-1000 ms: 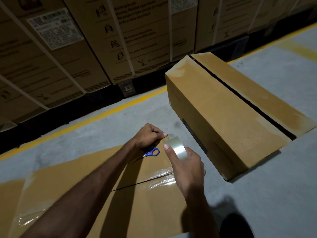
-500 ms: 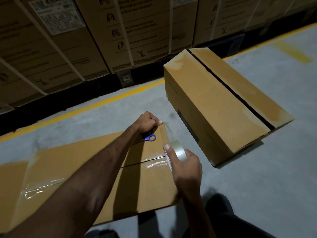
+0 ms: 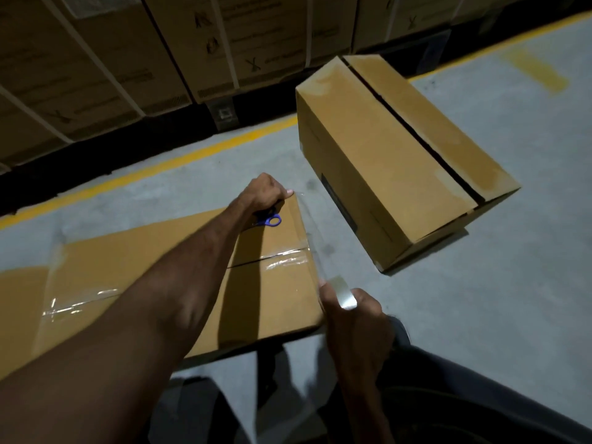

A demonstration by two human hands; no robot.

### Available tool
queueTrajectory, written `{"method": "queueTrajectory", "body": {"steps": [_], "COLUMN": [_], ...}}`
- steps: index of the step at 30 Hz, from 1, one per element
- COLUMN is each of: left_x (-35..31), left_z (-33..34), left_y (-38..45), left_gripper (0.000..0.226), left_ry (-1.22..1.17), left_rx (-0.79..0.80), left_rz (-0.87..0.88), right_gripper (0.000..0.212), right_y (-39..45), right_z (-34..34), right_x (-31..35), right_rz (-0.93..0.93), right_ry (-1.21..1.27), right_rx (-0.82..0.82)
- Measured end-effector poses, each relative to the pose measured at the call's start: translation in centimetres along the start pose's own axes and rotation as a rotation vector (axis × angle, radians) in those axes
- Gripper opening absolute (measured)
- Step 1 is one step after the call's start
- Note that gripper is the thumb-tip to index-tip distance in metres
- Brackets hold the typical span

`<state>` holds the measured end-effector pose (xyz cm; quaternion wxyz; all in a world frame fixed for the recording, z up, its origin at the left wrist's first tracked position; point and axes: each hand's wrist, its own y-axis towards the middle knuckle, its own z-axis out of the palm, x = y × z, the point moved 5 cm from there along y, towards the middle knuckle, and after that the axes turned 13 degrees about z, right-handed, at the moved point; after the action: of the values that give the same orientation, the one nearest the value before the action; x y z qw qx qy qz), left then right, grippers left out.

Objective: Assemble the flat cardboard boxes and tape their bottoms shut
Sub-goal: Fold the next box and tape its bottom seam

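Note:
A brown cardboard box [image 3: 134,277] lies in front of me with clear tape along its centre seam. My left hand [image 3: 266,195] grips blue-handled scissors [image 3: 270,220] and pinches the free end of the tape at the box's far right corner. My right hand [image 3: 355,318] holds the roll of clear tape [image 3: 341,294] at the box's near right edge. A stretched strip of tape [image 3: 312,238] runs between the two hands along the box's right end. A second assembled box [image 3: 394,161] stands to the right with an open dark seam on top.
Stacked strapped cartons [image 3: 160,49] on dark pallets line the back. A yellow floor line [image 3: 179,161] runs in front of them. Grey concrete floor [image 3: 512,267] spreads right. My legs [image 3: 448,395] are at the bottom edge.
My right hand has pulled the roll back toward me, so the tape strip between the hands has grown longer. The left hand stays at the box's far corner. The view has tilted down.

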<state>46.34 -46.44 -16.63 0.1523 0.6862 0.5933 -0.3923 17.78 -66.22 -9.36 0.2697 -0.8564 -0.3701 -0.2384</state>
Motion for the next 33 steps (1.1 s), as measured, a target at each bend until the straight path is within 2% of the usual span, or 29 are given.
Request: {"method": "queueTrajectory", "body": {"steps": [2, 7, 14, 18, 22, 28, 33], "left_x": [-0.3, 0.1, 0.4, 0.5, 0.6, 0.9, 0.9], "left_z": [0.0, 0.2, 0.2, 0.3, 0.3, 0.3, 0.4], "left_y": [-0.2, -0.1, 0.1, 0.1, 0.1, 0.3, 0.3], "left_gripper": [0.044, 0.05, 0.054, 0.048, 0.051, 0.05, 0.052], "left_ry": [0.012, 0.03, 0.044, 0.04, 0.037, 0.042, 0.049], "left_rx": [0.007, -0.005, -0.028, -0.028, -0.026, -0.041, -0.026], "left_rz": [0.005, -0.013, -0.025, -0.029, -0.022, -0.01, 0.005], "right_gripper": [0.058, 0.056, 0.065, 0.065, 0.066, 0.061, 0.059], "right_y": [-0.1, -1.0, -1.5, -1.9, -2.7, -3.2, -2.9], "right_z": [-0.3, -0.9, -0.6, -0.3, -0.2, 1.5, 2.0], "right_x": [-0.3, -0.7, -2.4, -3.5, -3.3, -6.3, -7.3], "right_rz": [0.076, 0.212, 0.261, 0.328, 0.295, 0.421, 0.369], "right_ry": [0.093, -0.04, -0.18, -0.103, -0.141, -0.095, -0.123], "right_rx": [0.04, 0.098, 0.113, 0.153, 0.161, 0.174, 0.134]}}
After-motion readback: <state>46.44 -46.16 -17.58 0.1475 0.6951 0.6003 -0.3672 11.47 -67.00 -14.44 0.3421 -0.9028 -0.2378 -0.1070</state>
